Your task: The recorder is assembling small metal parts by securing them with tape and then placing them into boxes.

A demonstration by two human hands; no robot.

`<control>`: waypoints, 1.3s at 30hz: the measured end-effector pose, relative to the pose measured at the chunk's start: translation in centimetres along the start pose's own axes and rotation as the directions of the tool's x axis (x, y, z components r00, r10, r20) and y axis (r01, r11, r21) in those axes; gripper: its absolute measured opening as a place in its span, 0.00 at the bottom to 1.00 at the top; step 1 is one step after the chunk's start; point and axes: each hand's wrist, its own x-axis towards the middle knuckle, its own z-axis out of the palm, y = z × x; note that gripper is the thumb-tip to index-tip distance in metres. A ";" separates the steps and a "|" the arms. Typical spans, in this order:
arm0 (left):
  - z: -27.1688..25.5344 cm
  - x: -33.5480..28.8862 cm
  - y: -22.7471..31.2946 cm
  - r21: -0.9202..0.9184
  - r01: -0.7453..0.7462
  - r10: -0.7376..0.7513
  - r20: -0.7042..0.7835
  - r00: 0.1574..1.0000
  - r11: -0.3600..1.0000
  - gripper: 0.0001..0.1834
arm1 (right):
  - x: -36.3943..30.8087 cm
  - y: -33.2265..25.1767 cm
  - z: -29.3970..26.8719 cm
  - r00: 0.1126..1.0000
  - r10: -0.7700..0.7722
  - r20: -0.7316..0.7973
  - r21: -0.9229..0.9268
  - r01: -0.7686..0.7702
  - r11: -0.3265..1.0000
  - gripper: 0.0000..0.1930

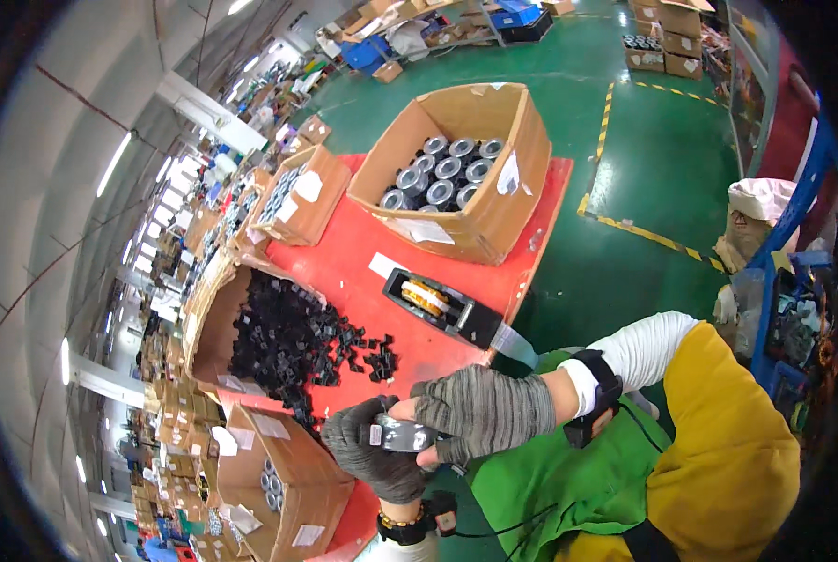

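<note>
Both my hands wear grey knit gloves and meet near the table's front edge. Between them is a shiny silver metal part (408,436) with dark areas and a small white label. My left hand (374,451) is wrapped around its left side. From the right, the fingers of my right hand (480,412) close over the part, the thumb at its lower edge. The gloves cover much of the part, so its full shape cannot be made out. Just beyond my hands, small black plastic pieces (293,337) spill from a tipped carton (211,328) onto the red tabletop (367,304).
A black tape dispenser (476,324) sits at the table's right edge. Behind it, a large carton (494,217) holds several round silver parts (447,169). Smaller cartons (318,201) line the left, another carton (297,492) near my left arm. Green floor (588,281) lies to the right.
</note>
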 end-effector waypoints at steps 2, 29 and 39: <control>1.1 0.9 -0.2 0.074 -0.061 0.058 0.034 0.998 0.995 0.20 | 0.9 0.2 -1.6 0.998 0.037 0.052 -0.025 -0.036 0.999 0.33; -15.8 -16.2 -9.1 0.144 0.780 -0.781 -0.064 0.621 0.609 0.19 | 14.9 25.0 -15.1 0.736 0.599 0.317 -0.282 -0.530 0.800 0.20; -10.7 -12.8 -11.6 0.197 0.598 -0.630 0.235 0.741 0.777 0.13 | 12.6 19.4 -19.2 0.667 0.729 0.152 -0.244 -0.690 0.682 0.21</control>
